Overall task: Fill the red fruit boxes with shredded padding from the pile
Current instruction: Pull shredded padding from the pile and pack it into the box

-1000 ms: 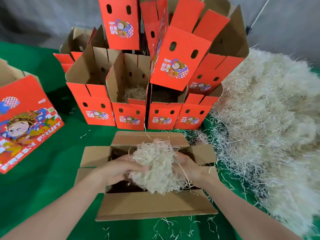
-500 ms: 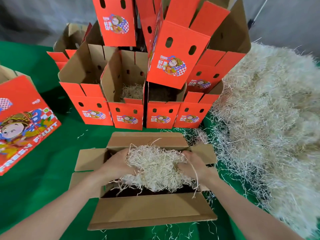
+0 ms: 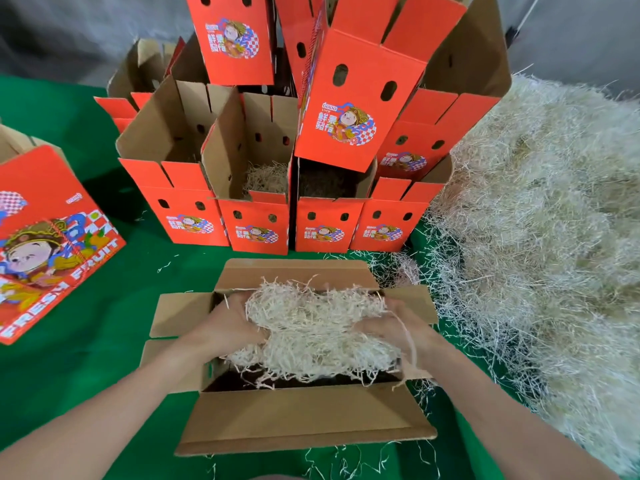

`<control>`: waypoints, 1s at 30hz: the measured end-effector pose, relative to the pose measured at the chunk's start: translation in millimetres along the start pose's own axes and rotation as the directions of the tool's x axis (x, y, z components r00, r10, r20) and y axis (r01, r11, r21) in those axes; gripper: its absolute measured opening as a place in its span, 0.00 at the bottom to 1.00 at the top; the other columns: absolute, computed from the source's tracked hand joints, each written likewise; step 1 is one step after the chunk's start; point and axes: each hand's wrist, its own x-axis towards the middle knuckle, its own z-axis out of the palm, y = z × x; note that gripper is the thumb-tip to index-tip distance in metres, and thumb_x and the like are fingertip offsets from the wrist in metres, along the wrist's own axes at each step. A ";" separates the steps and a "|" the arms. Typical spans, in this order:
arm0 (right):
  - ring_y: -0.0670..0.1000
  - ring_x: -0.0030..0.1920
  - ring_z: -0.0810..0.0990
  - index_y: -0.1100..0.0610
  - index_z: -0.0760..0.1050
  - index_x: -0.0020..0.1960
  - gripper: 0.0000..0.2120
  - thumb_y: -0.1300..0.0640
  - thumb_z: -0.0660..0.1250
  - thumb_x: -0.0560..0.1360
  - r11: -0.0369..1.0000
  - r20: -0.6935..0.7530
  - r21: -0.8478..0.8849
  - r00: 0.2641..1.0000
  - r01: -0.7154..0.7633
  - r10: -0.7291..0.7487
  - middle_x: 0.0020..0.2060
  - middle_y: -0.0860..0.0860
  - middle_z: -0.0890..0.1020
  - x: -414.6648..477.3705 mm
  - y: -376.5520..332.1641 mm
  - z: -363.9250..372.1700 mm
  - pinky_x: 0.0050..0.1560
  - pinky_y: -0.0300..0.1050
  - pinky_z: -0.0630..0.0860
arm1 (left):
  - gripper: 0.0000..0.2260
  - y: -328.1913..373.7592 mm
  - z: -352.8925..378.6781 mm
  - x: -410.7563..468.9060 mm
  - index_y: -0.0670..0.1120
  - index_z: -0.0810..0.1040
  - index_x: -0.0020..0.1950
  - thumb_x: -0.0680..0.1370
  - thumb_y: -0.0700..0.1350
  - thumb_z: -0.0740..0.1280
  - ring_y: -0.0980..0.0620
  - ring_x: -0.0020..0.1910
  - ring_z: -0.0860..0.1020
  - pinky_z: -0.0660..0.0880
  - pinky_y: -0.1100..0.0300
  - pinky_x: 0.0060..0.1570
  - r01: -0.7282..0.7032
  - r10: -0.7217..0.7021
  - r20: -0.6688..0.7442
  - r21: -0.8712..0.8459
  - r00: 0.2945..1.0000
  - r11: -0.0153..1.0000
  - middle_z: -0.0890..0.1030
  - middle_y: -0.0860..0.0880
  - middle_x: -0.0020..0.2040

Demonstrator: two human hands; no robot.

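Note:
An open fruit box (image 3: 304, 417) stands on the green table right in front of me, its brown flaps folded outward. A wad of pale shredded padding (image 3: 311, 327) fills its mouth, spread from side to side. My left hand (image 3: 225, 327) grips the wad's left end inside the box. My right hand (image 3: 394, 327) grips the right end, strands trailing over its fingers. The big pile of padding (image 3: 540, 237) lies to the right.
A row of open red boxes (image 3: 256, 223) stands behind, some with padding inside, with more red boxes (image 3: 349, 84) stacked on them. A closed red box (image 3: 45, 237) lies at the left edge. Loose strands litter the green table (image 3: 97, 341).
Both hands have moved apart and lower, pulling the tight clump of padding out wide across the box's mouth. The view has shifted slightly.

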 end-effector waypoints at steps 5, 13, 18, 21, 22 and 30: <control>0.44 0.48 0.78 0.57 0.71 0.45 0.11 0.60 0.72 0.68 0.998 -0.099 0.062 0.995 0.034 -0.027 0.48 0.48 0.78 -1.3 3.2 -20.0 0.58 0.41 0.69 | 0.23 -4.0 -10.6 -2.4 0.44 0.64 0.67 0.73 0.36 0.66 0.57 0.25 0.67 0.62 0.72 0.18 0.028 -0.021 -0.059 0.118 0.998 0.993 0.70 0.50 0.34; 0.40 0.37 0.81 0.54 0.64 0.42 0.20 0.61 0.74 0.60 0.977 -0.009 0.194 0.996 0.083 -0.083 0.31 0.41 0.81 -5.0 0.9 -9.1 0.45 0.37 0.78 | 0.46 1.3 -21.4 -5.2 0.43 0.73 0.61 0.47 0.51 0.84 0.45 0.70 0.65 0.58 0.49 0.69 0.295 -0.120 0.345 -0.514 0.931 0.805 0.72 0.47 0.65; 0.51 0.54 0.81 0.57 0.68 0.66 0.28 0.73 0.67 0.70 0.973 0.108 0.228 0.993 0.029 -0.055 0.54 0.54 0.81 3.9 -5.7 24.2 0.56 0.47 0.75 | 0.53 15.2 -1.9 -2.3 0.44 0.68 0.69 0.48 0.60 0.81 0.47 0.59 0.76 0.72 0.48 0.58 0.326 -0.086 0.410 -0.563 0.908 0.759 0.79 0.45 0.58; 0.51 0.52 0.82 0.59 0.72 0.61 0.22 0.74 0.63 0.71 0.985 0.185 0.157 0.977 0.074 -0.103 0.52 0.53 0.83 4.1 -12.9 39.9 0.52 0.46 0.78 | 0.50 20.6 24.2 3.1 0.46 0.67 0.70 0.51 0.55 0.81 0.48 0.67 0.68 0.60 0.47 0.69 0.252 -0.143 0.292 -0.379 0.946 0.890 0.72 0.47 0.68; 0.47 0.50 0.82 0.59 0.72 0.60 0.19 0.72 0.64 0.72 0.986 0.161 0.158 0.984 0.048 -0.074 0.50 0.51 0.83 2.2 -13.8 38.5 0.49 0.43 0.79 | 0.49 18.8 26.8 5.0 0.45 0.66 0.70 0.51 0.52 0.79 0.47 0.65 0.70 0.63 0.47 0.68 0.233 -0.150 0.242 -0.362 0.959 0.903 0.74 0.47 0.66; 0.58 0.64 0.70 0.60 0.58 0.71 0.40 0.66 0.71 0.63 0.967 -0.102 0.250 0.994 0.054 -0.030 0.59 0.55 0.72 -13.0 0.4 -24.0 0.70 0.58 0.56 | 0.45 -6.0 4.9 5.6 0.42 0.58 0.72 0.62 0.43 0.78 0.49 0.58 0.70 0.68 0.57 0.56 0.175 -0.196 -0.045 -0.289 0.980 0.941 0.70 0.48 0.64</control>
